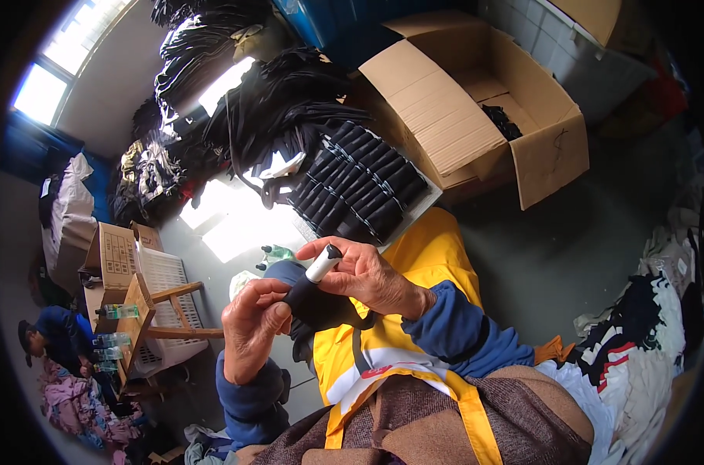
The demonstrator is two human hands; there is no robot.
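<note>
Both of my hands are in front of my lap on one black piece of cloth (321, 306), long and soft like a stocking. At its upper end is a short white tube-like section (323, 263) with a black tip. My right hand (375, 277) is closed around this white end, thumb and fingers pinching it. Lower down, my left hand (250, 322) pinches the black cloth between thumb and fingers. The cloth's lower part hangs over my yellow apron (437, 248). Whether the white section is a band or a separate tube, I cannot tell.
Ahead, rows of tied black rolls (360, 182) lie beside heaped black cloth (282, 93). An open cardboard box (437, 116) stands at far right. Left are a wooden stool (139, 306) with bottles, a white basket (166, 271) and another person (61, 333). Garments (631, 364) lie right.
</note>
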